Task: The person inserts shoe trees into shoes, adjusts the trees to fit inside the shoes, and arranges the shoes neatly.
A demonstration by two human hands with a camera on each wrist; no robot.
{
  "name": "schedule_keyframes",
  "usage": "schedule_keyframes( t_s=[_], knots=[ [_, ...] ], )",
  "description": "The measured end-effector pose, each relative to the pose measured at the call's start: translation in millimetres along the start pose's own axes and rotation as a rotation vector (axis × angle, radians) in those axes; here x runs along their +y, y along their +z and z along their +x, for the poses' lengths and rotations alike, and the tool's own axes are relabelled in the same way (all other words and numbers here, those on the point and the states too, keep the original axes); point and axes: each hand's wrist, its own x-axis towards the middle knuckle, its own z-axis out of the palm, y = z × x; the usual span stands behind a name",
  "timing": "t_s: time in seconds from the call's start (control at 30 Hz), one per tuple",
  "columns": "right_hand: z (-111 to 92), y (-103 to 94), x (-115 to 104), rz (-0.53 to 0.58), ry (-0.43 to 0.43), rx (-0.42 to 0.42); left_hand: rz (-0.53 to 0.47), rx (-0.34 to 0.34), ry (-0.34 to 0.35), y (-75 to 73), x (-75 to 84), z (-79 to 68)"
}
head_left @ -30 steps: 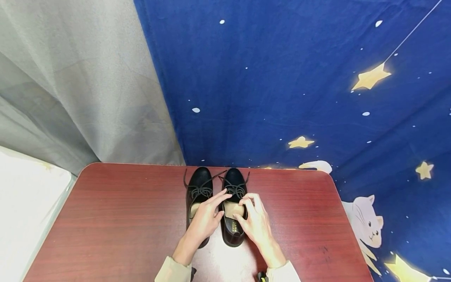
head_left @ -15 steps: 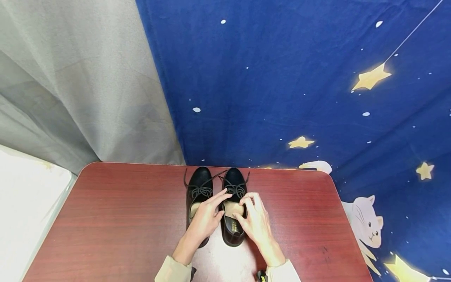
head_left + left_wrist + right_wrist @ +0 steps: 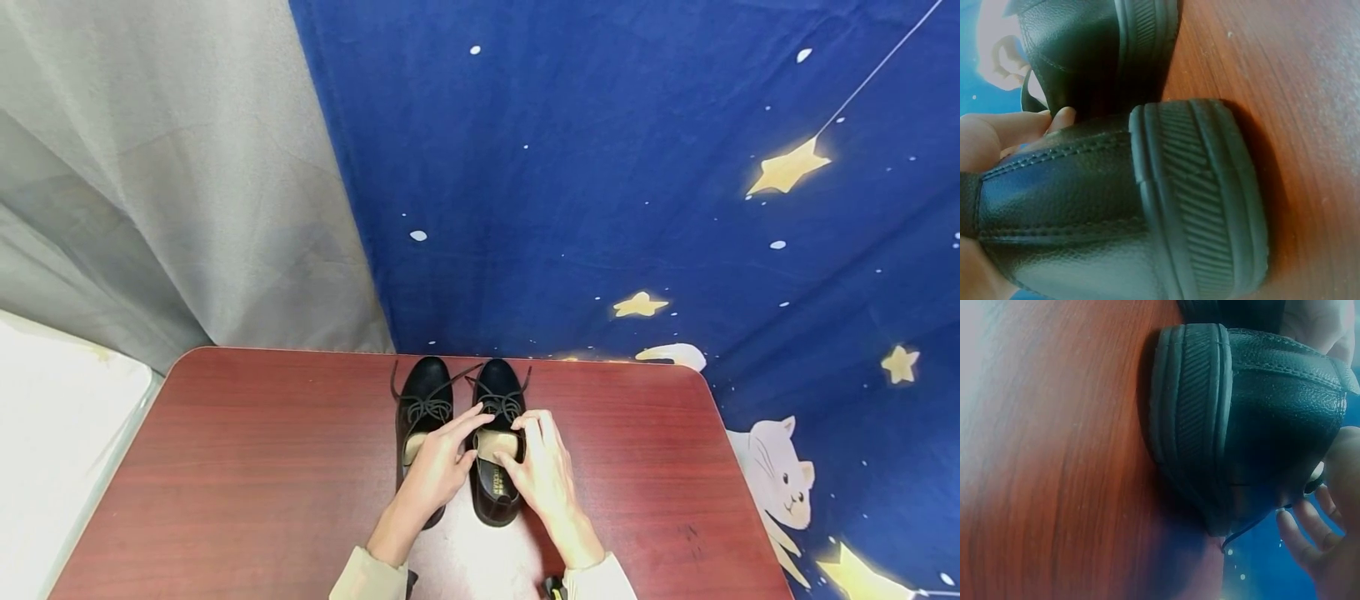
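Observation:
Two black leather lace-up shoes stand side by side, toes toward the far table edge: the left shoe [image 3: 427, 379] and the right shoe [image 3: 497, 377]. Stretched over the left shoe's opening, my left hand [image 3: 437, 467] has its thumb at the right shoe's inner collar and its fairly straight fingers by that shoe's laces. My right hand [image 3: 547, 475] curls at the outer collar of the right shoe, thumb over the beige insole [image 3: 497, 444]. The left shoe's heel [image 3: 1066, 200] fills the left wrist view; the right shoe's heel [image 3: 1279, 412] shows in the right wrist view.
The reddish wooden table [image 3: 285, 467] extends on both sides of the shoes. Behind it hang a grey curtain [image 3: 225, 208] and a blue star-patterned curtain [image 3: 562, 183]. A white surface [image 3: 60, 433] lies beyond the table's left edge.
Both hands stay at the shoes, and the shoes keep their places. The right hand's fingers shift only very slightly.

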Motion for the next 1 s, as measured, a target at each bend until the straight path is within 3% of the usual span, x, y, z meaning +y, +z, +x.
schedule_keyframes(
  t_s=[0.4,0.63,1.0],
  knots=[
    [1.9,1.1,2.3,0.004,-0.015,-0.009,0.009,-0.012,0.001,0.0,6.0,-1.1],
    [3.0,1.6,4.1,0.011,-0.014,-0.017,0.001,-0.026,-0.043,0.9,15.2,-5.5],
    [1.5,-1.6,7.3,0.026,-0.039,-0.019,0.201,0.018,0.029,-4.7,25.9,-14.6]
  ],
)
